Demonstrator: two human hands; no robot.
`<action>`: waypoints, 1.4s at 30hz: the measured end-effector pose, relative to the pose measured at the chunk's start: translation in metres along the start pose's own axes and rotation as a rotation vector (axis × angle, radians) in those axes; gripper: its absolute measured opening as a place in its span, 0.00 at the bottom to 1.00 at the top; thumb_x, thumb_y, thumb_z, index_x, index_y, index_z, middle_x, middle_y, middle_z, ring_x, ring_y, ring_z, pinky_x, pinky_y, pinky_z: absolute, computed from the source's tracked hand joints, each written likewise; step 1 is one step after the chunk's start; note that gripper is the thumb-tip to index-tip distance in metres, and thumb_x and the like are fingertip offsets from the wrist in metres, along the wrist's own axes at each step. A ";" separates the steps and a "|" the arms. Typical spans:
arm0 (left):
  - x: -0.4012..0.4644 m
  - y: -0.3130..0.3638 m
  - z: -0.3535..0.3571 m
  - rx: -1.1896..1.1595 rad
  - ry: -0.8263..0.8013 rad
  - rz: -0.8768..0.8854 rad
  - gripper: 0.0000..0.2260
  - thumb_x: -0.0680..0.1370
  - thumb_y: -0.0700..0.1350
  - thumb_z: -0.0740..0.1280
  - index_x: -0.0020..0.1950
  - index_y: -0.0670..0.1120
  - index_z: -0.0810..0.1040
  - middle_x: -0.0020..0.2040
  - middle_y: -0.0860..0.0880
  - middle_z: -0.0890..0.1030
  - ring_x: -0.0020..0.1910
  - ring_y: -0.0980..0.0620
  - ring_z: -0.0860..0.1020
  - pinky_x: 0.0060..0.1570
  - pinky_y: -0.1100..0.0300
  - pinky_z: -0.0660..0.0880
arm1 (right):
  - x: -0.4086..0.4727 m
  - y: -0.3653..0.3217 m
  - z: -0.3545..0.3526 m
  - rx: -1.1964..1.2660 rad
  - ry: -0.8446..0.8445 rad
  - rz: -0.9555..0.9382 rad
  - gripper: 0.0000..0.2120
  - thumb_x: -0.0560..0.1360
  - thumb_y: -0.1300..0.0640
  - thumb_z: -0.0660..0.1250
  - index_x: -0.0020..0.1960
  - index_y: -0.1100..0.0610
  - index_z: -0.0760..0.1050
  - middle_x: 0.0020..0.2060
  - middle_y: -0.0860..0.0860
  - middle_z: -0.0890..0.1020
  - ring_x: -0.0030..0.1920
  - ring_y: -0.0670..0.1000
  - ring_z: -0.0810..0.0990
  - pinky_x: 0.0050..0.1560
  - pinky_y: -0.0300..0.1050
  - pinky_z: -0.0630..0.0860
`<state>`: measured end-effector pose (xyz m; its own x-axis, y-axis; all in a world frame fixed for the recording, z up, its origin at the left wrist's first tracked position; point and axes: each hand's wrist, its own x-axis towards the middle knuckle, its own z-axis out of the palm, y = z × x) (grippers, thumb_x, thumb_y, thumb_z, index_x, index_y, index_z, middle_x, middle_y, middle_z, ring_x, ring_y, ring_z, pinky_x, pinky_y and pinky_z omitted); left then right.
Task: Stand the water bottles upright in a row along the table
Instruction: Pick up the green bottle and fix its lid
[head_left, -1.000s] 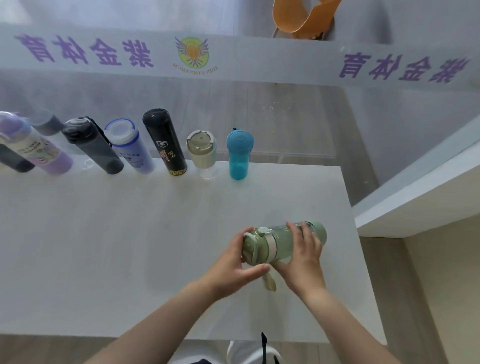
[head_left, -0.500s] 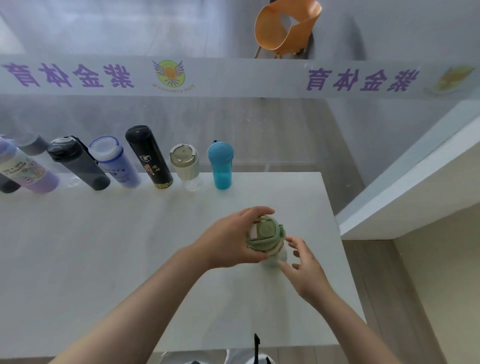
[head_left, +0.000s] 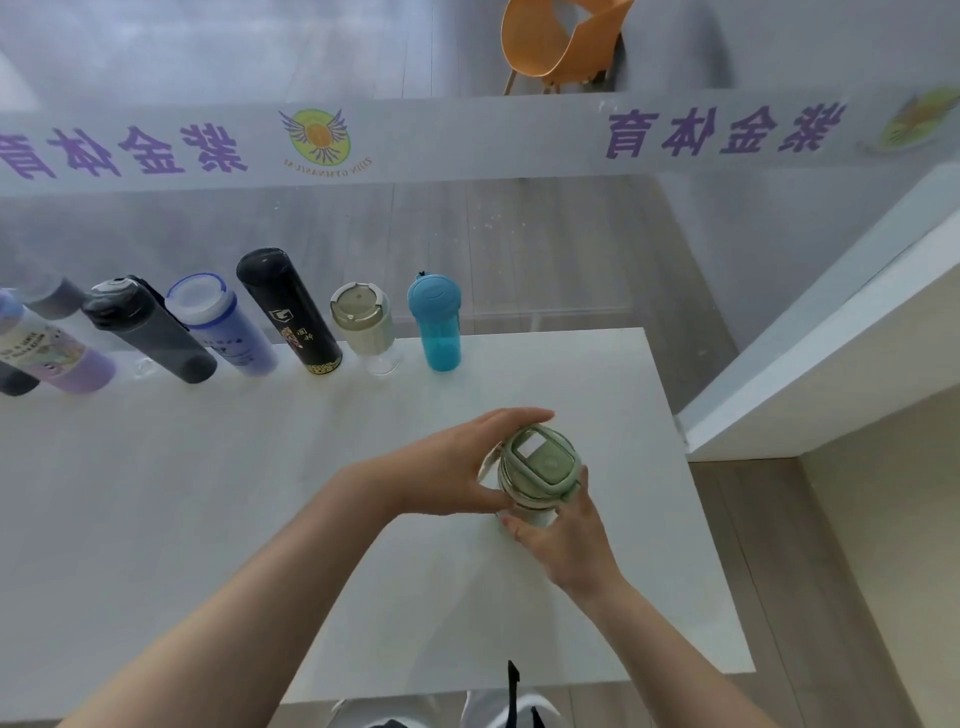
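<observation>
A pale green bottle (head_left: 540, 465) stands upright near the right end of the white table (head_left: 260, 493), seen from above its lid. My left hand (head_left: 457, 462) wraps its left side and my right hand (head_left: 566, 535) grips its lower right side. Along the table's far edge stands a row: a blue bottle (head_left: 439, 325), a beige-lidded clear bottle (head_left: 366, 325), a black flask (head_left: 291, 312), a purple bottle with a white lid (head_left: 221, 325), a dark grey bottle (head_left: 148, 332) and a lilac bottle (head_left: 47, 353).
A glass partition with purple lettering (head_left: 467, 140) rises just behind the row. An orange chair (head_left: 561, 41) stands beyond it. A white ledge (head_left: 831, 332) lies to the right of the table. More dark bottles sit at the far left edge.
The green bottle went from lying sideways in both hands to standing upright, and has shifted slightly right. My right hand closed onto its lower side.
</observation>
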<state>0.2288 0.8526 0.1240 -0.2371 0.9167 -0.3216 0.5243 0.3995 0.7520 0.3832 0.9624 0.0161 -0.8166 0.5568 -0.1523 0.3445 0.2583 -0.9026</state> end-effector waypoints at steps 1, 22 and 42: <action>-0.001 -0.006 0.001 -0.002 0.003 -0.038 0.39 0.73 0.48 0.73 0.73 0.67 0.52 0.74 0.62 0.60 0.69 0.64 0.62 0.69 0.63 0.61 | 0.000 0.001 0.004 -0.004 0.027 -0.010 0.36 0.65 0.52 0.78 0.67 0.53 0.65 0.56 0.33 0.73 0.56 0.34 0.74 0.50 0.25 0.70; -0.023 -0.178 0.056 0.424 -0.028 -0.780 0.55 0.67 0.65 0.72 0.76 0.56 0.33 0.76 0.50 0.29 0.77 0.46 0.35 0.71 0.37 0.51 | 0.119 -0.007 0.011 -0.024 0.273 0.031 0.40 0.64 0.50 0.79 0.68 0.54 0.60 0.63 0.52 0.75 0.61 0.53 0.76 0.59 0.43 0.72; -0.021 -0.185 0.059 0.361 0.030 -0.788 0.55 0.67 0.61 0.74 0.76 0.58 0.34 0.77 0.51 0.30 0.77 0.47 0.34 0.72 0.39 0.46 | 0.230 -0.028 0.016 -0.017 0.354 -0.027 0.42 0.66 0.53 0.78 0.71 0.59 0.58 0.65 0.55 0.73 0.63 0.54 0.73 0.61 0.40 0.69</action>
<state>0.1851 0.7595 -0.0425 -0.6593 0.3732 -0.6527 0.4245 0.9013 0.0866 0.1787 1.0703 0.0000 -0.6157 0.7877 0.0232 0.3349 0.2882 -0.8971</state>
